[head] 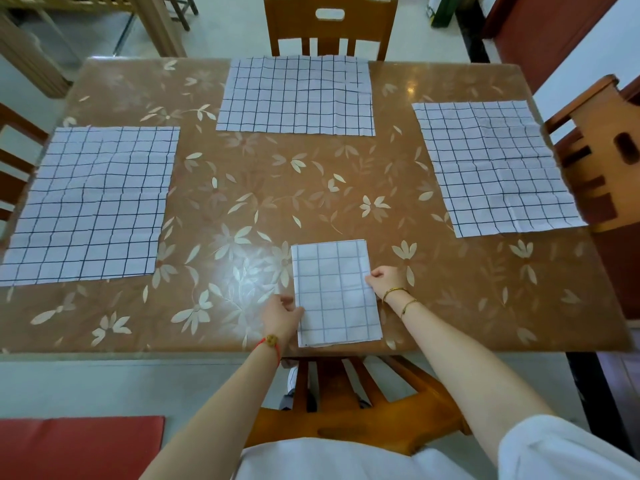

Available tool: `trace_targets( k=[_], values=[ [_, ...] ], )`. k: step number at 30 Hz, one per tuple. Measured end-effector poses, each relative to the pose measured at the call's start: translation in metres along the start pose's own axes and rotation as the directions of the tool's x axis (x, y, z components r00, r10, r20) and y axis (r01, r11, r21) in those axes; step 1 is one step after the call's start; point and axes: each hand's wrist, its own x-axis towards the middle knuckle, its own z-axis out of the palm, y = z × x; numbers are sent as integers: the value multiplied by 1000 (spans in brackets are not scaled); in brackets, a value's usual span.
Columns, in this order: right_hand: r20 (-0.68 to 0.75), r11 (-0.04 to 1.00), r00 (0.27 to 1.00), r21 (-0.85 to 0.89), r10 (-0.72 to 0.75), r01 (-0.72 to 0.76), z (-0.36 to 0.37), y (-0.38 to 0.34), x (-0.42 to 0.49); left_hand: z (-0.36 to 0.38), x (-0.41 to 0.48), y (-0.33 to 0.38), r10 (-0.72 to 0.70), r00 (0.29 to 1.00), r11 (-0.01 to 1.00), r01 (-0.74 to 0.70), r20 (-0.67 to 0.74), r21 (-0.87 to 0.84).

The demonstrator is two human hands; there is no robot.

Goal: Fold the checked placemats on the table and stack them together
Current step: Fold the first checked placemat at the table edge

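A white garment and two bare forearms fill the bottom edge, above a wooden chair back pushed in at the near side of the desk. The folded placemat lies at the desk's near edge, a tall narrow rectangle of white cloth with dark checks. The left hand pinches its left edge low down, fingers curled onto the cloth; the right hand pinches its right edge higher up. Three more placemats lie flat and unfolded, well apart: the left placemat, the far placemat before another chair, and the right placemat by a third chair.
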Motion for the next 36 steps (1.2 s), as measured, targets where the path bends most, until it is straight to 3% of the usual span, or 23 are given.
trace_targets(
  k=[7, 12, 16, 20, 23, 26, 29, 33, 36],
  values=[
    [5, 999, 1000, -34, 2, -2, 3, 0, 2, -4, 5, 3, -18, 1000, 999, 18, 16, -27],
    [50, 988, 997, -139, -60, 66, 14, -5, -5, -19, 9, -5, 11, 999, 998, -8, -39, 64],
    [44, 959, 993, -261, -106, 114, 21, -7, -11, -25, 11, -11, 20, 1000, 984, -19, -6, 175],
    [9, 940, 992, -317, -128, 125, 20, -7, -13, -27, 16, -10, 75, 997, 971, -71, -7, 230],
    [-37, 912, 983, -381, -180, 152, 18, -11, -16, -31, 23, 0, 214, 974, 941, -187, -70, 283],
    [-99, 850, 936, -459, -338, 258, 21, -24, -19, -35, 39, 15, 403, 914, 829, -345, -42, 441],
    [-38, 732, 851, -531, -524, 427, 33, -42, -18, -40, 53, 30, 485, 869, 634, -426, 97, 645],
    [196, 542, 744, -571, -639, 616, 58, -70, -19, -44, 71, 37, 427, 864, 432, -455, 268, 779],
    [351, 472, 750, -609, -560, 637, 78, -79, -21, -43, 79, 38, 374, 870, 370, -457, 320, 809]
  ],
)
